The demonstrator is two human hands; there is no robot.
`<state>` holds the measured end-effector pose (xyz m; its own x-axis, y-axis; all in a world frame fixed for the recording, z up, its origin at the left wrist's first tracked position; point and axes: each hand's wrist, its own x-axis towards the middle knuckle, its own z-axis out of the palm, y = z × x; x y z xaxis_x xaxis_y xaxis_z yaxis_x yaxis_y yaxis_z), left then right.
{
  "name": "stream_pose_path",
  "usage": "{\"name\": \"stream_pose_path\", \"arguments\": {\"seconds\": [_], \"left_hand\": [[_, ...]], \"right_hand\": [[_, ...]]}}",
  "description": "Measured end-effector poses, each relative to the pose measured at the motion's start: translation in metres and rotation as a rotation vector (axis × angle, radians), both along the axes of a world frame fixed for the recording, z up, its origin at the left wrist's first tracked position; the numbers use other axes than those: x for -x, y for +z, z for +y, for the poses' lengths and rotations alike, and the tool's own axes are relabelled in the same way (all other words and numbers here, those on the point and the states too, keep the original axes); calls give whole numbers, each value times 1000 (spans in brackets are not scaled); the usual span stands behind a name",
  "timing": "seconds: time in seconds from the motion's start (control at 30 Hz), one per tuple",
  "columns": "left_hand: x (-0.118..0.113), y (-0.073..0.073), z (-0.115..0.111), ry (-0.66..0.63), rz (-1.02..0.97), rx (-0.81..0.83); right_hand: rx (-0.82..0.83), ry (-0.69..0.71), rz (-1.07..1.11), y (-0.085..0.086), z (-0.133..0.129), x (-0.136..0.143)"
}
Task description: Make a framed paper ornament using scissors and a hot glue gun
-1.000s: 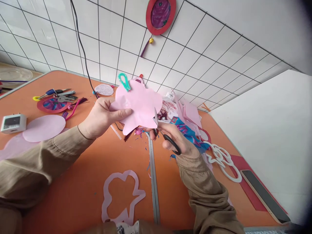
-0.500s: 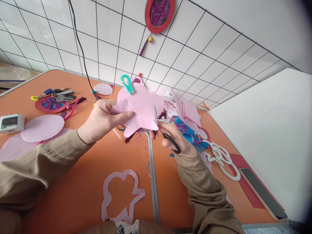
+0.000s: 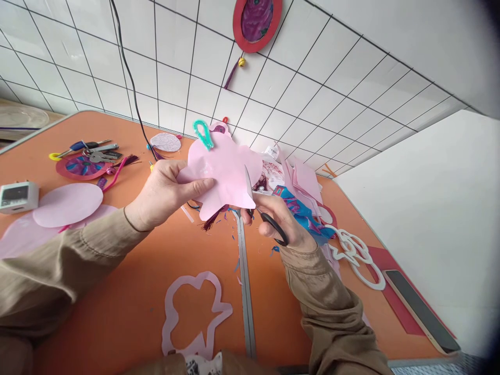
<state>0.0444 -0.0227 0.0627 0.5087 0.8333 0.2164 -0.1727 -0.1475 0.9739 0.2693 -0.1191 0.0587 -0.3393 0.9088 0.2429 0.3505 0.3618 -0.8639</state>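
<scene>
- While its thumb lies flat on top, the left hand pinches a thin pink sheet with wavy edges; the fingers beneath it are hidden.
- That sheet is held up over the orange tabletop, between the two hands, and covers part of the clutter behind it.
- The right hand curls partly closed around black-handled metal scissors; one blade lies over the sheet's lower right part, and the other is probably behind it.
- A fuzzy green loop overlaps the sheet's upper edge.
- Below the sheet, only the end of a dark red tassel shows.
- An irregular pink outline cut-out lies near the person, overlapped at the bottom by brown clothing.
- On the white tiled wall, the picture's top cuts off a red oval frame; the left edge crops a clear round plate.
</scene>
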Motion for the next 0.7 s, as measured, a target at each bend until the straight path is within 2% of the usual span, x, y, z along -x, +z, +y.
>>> {"name": "stream_pose_path", "arguments": {"seconds": [0.27,0.53,0.7], "left_hand": [[-4,-9,-4,-14,-64,35],[-8,-23,-15,-70,-172,134],[-11,-29,-20,-36,-230,199]], "right_hand": [[-27,-56,0,4,-3,3],[-20,-40,54,1,-3,0],[-22,-49,38,4,-3,2]]}}
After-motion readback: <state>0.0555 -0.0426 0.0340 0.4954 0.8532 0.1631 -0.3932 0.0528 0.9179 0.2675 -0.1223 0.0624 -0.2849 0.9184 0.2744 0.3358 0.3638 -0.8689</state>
